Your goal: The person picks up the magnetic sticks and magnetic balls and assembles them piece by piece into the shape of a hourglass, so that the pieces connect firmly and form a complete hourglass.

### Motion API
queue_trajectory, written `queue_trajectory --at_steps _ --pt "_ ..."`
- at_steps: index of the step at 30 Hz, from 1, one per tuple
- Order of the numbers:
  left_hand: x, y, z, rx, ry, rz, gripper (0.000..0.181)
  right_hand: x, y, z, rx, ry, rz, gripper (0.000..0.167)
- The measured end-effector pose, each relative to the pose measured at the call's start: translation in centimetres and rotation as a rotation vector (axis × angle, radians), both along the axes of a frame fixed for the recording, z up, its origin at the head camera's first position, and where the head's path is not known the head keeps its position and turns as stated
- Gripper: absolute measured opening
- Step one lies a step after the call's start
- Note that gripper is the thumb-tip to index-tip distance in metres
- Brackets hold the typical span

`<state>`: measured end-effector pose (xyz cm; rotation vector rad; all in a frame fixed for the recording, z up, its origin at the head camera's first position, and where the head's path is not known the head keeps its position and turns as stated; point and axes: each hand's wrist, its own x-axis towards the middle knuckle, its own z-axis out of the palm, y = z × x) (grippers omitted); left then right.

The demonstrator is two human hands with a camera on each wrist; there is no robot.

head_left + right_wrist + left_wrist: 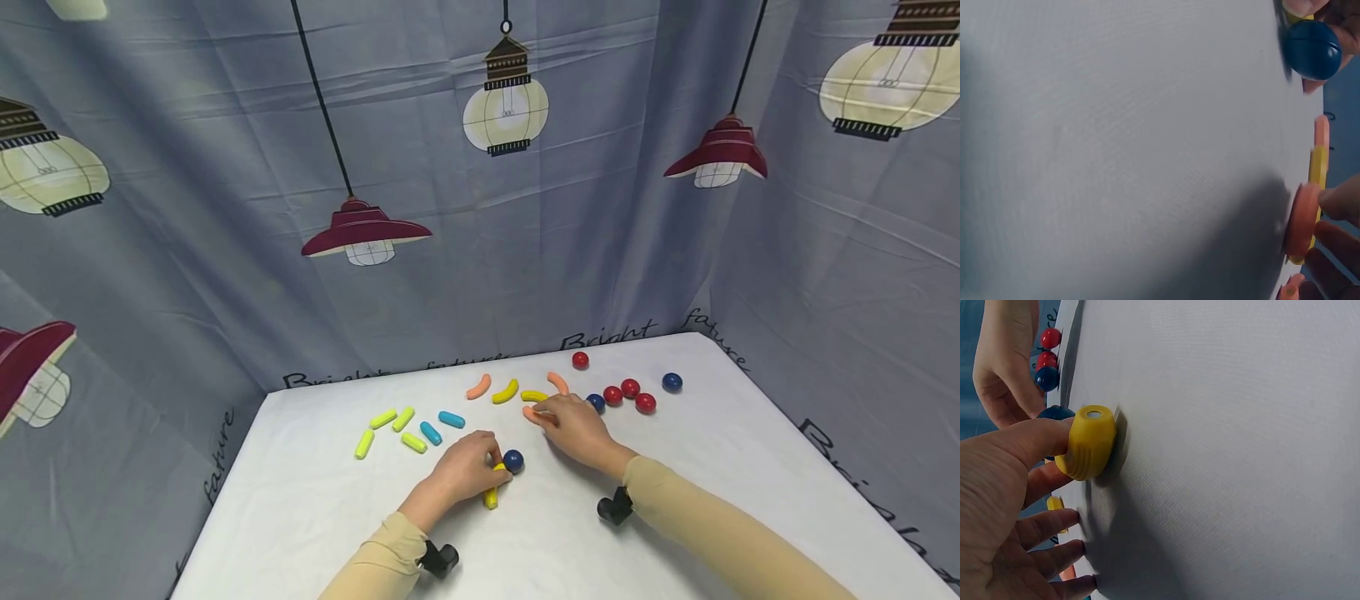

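My left hand [467, 468] pinches a yellow toy banana [1092, 445] between thumb and index finger, low over the white table; its other fingers are spread. Just beyond those fingertips sits a dark blue ball [513, 461], its seam visible in the right wrist view. Farther back, my right hand [576, 427] has its thumb and index finger on a curved orange piece [1302, 219], pinching it. Behind that piece lie another yellow toy banana [534, 396] and another orange piece [557, 382]. A second blue ball [596, 403] is partly hidden beside the right hand.
To the left lie several lime-green sticks [403, 418] and two blue ones [452, 419]. Another orange piece [478, 387] and yellow banana [506, 392] lie at the back middle. Several red balls [630, 388] and a blue ball [672, 382] are at the right. A grey curtain [480, 292] surrounds the table.
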<state>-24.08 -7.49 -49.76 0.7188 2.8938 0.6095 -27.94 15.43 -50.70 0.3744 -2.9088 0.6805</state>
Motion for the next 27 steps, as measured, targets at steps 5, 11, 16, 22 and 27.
queue_trajectory --at_steps 5,11,16,22,27 --pt "0.0 0.0 0.0 0.004 0.0 0.001 0.025 -0.2 0.0 -0.5 -0.003 -0.019 0.01 0.027" --pt "0.1 0.0 0.0 -0.004 -0.002 0.009 0.026 0.6 0.3 -0.8 -0.063 -0.049 0.025 0.034" --pt "0.1 -0.1 0.1 -0.012 -0.009 0.016 0.026 1.8 0.7 -0.8 -0.069 -0.095 0.035 0.049" --pt "0.1 -0.1 0.1 -0.01 -0.014 0.013 0.025 3.4 1.5 -0.8 -0.003 -0.126 0.067 0.054" --pt "0.0 -0.1 0.1 -0.004 0.0 -0.006 0.024 4.3 2.1 -0.7 0.052 -0.123 0.084 0.041"
